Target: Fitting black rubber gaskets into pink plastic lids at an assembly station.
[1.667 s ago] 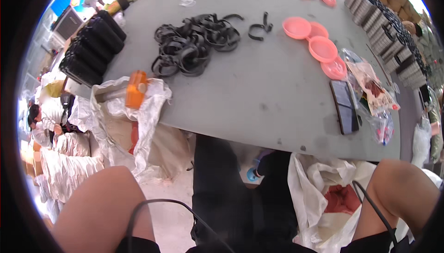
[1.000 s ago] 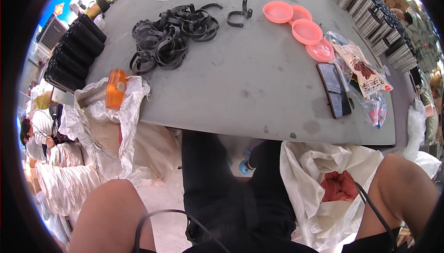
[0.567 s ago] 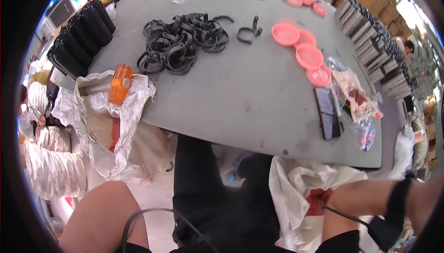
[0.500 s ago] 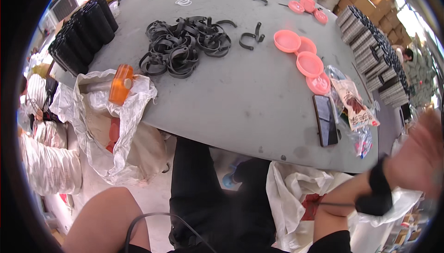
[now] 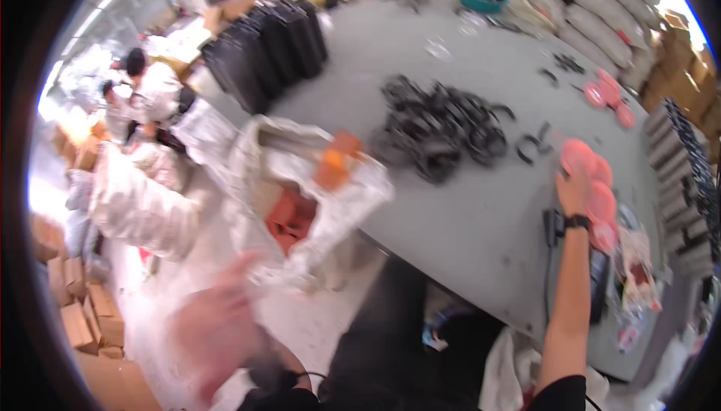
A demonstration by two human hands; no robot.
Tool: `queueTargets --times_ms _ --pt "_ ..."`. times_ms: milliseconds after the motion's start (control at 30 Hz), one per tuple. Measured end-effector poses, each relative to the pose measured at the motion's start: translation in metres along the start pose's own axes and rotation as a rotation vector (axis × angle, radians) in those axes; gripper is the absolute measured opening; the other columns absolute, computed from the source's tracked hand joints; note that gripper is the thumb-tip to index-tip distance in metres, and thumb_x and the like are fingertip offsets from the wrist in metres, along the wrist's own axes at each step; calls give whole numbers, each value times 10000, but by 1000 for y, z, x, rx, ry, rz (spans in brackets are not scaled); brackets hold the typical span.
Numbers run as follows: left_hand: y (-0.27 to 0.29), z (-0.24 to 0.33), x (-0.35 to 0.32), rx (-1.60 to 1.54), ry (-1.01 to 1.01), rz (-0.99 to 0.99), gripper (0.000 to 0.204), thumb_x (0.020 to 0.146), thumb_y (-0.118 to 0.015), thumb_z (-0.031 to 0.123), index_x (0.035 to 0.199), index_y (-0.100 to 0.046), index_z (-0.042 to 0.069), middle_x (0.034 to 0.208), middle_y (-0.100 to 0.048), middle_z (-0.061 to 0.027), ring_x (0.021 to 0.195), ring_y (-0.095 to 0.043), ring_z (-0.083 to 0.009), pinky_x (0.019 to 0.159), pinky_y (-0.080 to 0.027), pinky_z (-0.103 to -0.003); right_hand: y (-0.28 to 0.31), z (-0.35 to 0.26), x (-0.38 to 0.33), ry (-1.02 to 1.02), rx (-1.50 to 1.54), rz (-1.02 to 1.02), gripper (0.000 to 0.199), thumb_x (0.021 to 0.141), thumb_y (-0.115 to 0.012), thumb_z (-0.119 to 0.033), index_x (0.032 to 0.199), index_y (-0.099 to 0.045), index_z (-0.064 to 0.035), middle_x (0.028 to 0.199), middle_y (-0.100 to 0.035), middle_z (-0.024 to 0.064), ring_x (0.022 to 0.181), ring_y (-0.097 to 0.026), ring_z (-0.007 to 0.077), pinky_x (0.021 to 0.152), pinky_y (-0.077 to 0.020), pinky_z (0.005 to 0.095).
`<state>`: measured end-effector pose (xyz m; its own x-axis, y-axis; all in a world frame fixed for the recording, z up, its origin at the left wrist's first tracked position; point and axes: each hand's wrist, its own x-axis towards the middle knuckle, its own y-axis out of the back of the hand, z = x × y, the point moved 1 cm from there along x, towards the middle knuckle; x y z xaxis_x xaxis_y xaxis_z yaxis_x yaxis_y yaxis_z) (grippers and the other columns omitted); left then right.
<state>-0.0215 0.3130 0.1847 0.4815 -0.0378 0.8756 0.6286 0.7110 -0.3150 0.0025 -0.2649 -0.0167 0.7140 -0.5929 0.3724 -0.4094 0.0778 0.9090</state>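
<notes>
— While the right hand (image 5: 574, 189) is reaching across the surface (image 5: 481, 216), what is it touching?

— It is resting, fingers spread, on the top pink disc (image 5: 580, 154) of an overlapping row near the far right edge; nothing is clenched yet. The discs are looking thin, light and stiff, so pinching a rim should do.

— And the left hand (image 5: 218, 332)?

— It is blurring low by the floor; I cannot tell its grip. Beside it a white sack (image 5: 300, 186) is hanging open, holding orange-red pieces.

Right hand (image 5: 574, 189) rests on pink discs (image 5: 593, 186) on grey table (image 5: 466, 223); left hand (image 5: 218, 336) blurred, low beside open white sack (image 5: 300, 186).
</notes>
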Motion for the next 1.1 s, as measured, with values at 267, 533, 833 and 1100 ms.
queueTargets --times_ms 267,533,833,1100 --pt "11 -83 -53 496 903 -469 262 826 -645 62 1087 -662 51 1184 -641 -101 1118 -588 -250 974 -435 -362 6 1 -22 -152 -20 134 295 766 -688 -167 1036 -607 -76 1134 -596 111 1167 -492 308 1016 -329 478" --pt "-65 -231 -79 308 925 -572 396 864 -594 67 1257 -549 43 1241 -588 -93 1121 -580 -233 993 -423 -339 7 -10 -21 -174 546 307 198 819 -666 -160 938 -580 -26 930 -597 103 883 -590 274 836 -442 367" --pt "-112 -303 -144 335 890 -438 683 837 -630 96 1445 -319 69 1395 -443 -154 1181 -527 -256 1030 -394 -363 -73 64 -22 306 1212 64 294 911 -593 -244 1031 -624 22 957 -641 60 816 -591 135 741 -478 284" --pt "-100 -291 -136 878 500 -880 649 741 -724 296 1341 -511 168 1399 -432 -177 1248 -439 -356 1055 -330 -449 3 -69 -52 112 1067 -390 292 863 -649 -253 1000 -665 5 858 -672 97 802 -611 163 741 -479 301"
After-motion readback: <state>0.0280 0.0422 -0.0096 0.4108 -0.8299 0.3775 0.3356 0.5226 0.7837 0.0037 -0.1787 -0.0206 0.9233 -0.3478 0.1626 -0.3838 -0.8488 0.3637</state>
